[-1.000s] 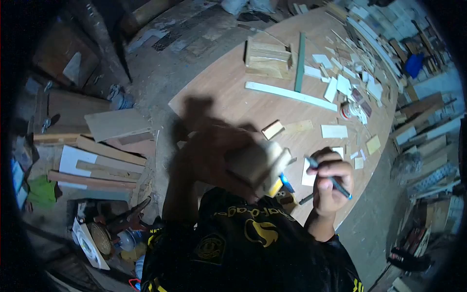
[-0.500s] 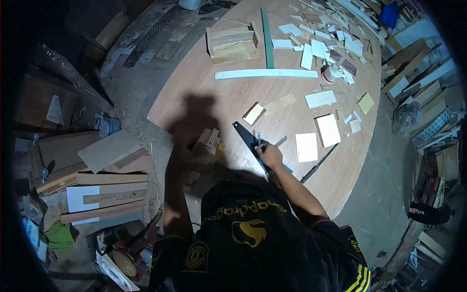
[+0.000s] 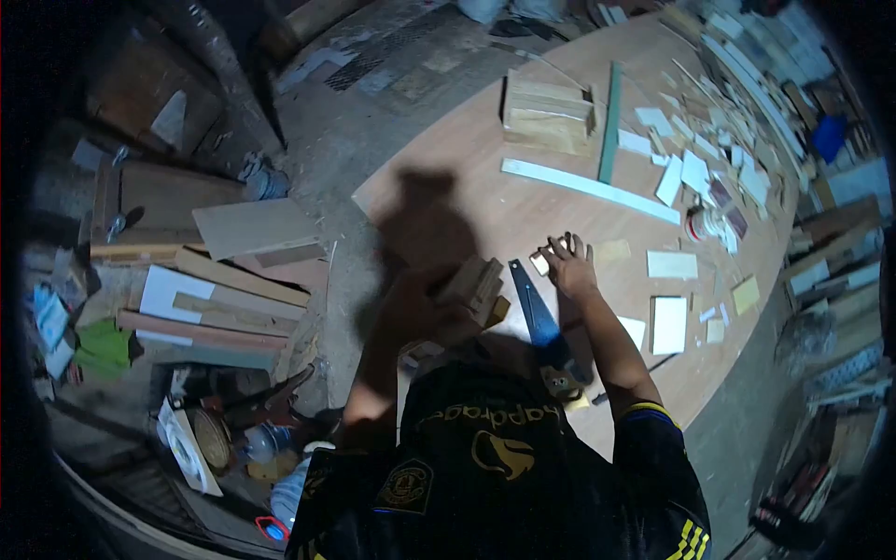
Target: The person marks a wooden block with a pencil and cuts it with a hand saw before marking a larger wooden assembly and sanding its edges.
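My left hand [image 3: 415, 301] lies in deep shadow at the table's near left side. Its fingers are against a stepped wooden piece [image 3: 478, 287] that looks like several strips stacked together, and the hand seems to grip it. To the right, my right hand [image 3: 571, 266] reaches over a small wooden block [image 3: 539, 264] with its fingers spread, covering part of it. Between the two hands lies a handsaw [image 3: 532, 313], its dark blade pointing away from me and its handle near my body. A yellowish piece [image 3: 498, 311] shows beside the stepped wood.
The wooden table [image 3: 448, 187] holds an open wooden box [image 3: 549, 121], a long pale strip [image 3: 588, 190], a green strip [image 3: 610, 121], a white tub [image 3: 702, 224] and several offcuts. A thick pale block [image 3: 668, 325] lies right of my arm. Boards [image 3: 224, 303] lean at the left.
My right hand has left the handsaw and moved forward to the small wooden block. My left hand stays at the stepped wooden piece. The head view has turned and shifted.
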{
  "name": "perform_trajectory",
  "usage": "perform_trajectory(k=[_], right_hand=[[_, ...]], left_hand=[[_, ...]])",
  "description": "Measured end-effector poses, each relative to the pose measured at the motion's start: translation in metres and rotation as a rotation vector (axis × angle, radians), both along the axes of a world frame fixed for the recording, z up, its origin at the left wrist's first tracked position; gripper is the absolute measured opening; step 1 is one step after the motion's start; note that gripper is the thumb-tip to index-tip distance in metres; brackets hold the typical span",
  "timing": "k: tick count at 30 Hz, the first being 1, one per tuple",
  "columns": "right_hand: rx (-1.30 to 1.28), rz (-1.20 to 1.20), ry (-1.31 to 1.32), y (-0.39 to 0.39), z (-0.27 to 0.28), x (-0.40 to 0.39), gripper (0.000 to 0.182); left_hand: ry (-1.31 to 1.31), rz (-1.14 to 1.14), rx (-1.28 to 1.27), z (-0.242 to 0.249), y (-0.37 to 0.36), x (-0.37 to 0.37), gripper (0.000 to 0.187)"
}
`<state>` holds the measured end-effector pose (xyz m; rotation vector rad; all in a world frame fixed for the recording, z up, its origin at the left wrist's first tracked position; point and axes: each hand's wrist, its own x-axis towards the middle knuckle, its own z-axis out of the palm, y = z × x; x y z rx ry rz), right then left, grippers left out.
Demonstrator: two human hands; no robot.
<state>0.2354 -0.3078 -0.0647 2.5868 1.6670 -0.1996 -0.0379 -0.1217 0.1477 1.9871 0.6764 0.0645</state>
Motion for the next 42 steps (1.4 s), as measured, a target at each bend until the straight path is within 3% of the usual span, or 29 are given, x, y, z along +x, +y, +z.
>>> perform_trajectory(k=[3,5,9,11,12,13,17,19,21,23,25,27,29,33,36,39,41,42], right_hand=[[-0.053,0.006,0.015,0.003,0.0,0.007,0.06],[-0.062,-0.019,0.033,0.001,0.004,0.004,0.06],[-0.017,-0.103,-0.022,-0.008,0.018,-0.002,0.067],[0.481,-0.397,0.508,-0.007,0.024,-0.004,0.061],[0.709,-0.306,0.399,-0.003,0.033,-0.005,0.052],[0.756,-0.442,0.64,0.004,0.084,-0.019,0.052],[1.095,-0.109,0.768,-0.002,0.2,-0.057,0.05],[1.075,0.068,0.736,-0.011,0.253,-0.079,0.053],[1.078,0.176,0.636,-0.018,0.263,-0.094,0.061],[1.03,0.183,0.573,-0.017,0.269,-0.087,0.057],[0.923,0.05,0.535,-0.02,0.277,-0.076,0.054],[1.05,0.22,0.673,-0.023,0.277,-0.08,0.051],[1.009,0.215,0.579,-0.025,0.284,-0.088,0.05],[0.91,0.08,0.649,-0.019,0.282,-0.073,0.053],[0.994,0.265,0.616,-0.024,0.293,-0.09,0.053],[0.921,0.115,0.602,-0.015,0.29,-0.075,0.055],[0.928,0.116,0.573,-0.015,0.289,-0.075,0.054],[0.968,0.176,0.586,-0.017,0.298,-0.085,0.053]], left_hand=[[-0.143,-0.007,0.102,0.017,-0.004,0.0,0.064],[-0.234,-0.01,0.038,0.023,-0.005,-0.001,0.071],[-0.178,-0.035,0.149,0.037,-0.01,0.004,0.075],[-0.142,-0.028,0.163,0.037,-0.011,0.008,0.077],[-0.146,-0.036,0.161,0.039,-0.011,0.011,0.077],[-0.157,-0.035,0.167,0.042,-0.012,0.014,0.078],[-0.116,-0.071,0.091,0.045,-0.014,0.025,0.079],[-0.148,-0.087,0.124,0.048,-0.017,0.033,0.08],[-0.183,-0.1,0.153,0.046,-0.02,0.039,0.08],[-0.32,-0.066,-0.088,0.039,-0.022,0.043,0.081],[-0.378,-0.088,-0.035,0.044,-0.026,0.048,0.08],[-0.437,-0.095,0.024,0.046,-0.027,0.052,0.08],[-0.376,-0.149,0.088,0.045,-0.028,0.051,0.078],[-0.398,-0.156,0.105,0.048,-0.029,0.053,0.077],[-0.396,-0.123,0.009,0.043,-0.033,0.046,0.076],[-0.399,-0.14,-0.078,0.056,-0.032,0.047,0.074],[-0.404,-0.189,0.21,0.062,-0.031,0.05,0.072],[-0.405,-0.184,0.211,0.072,-0.03,0.05,0.072]])
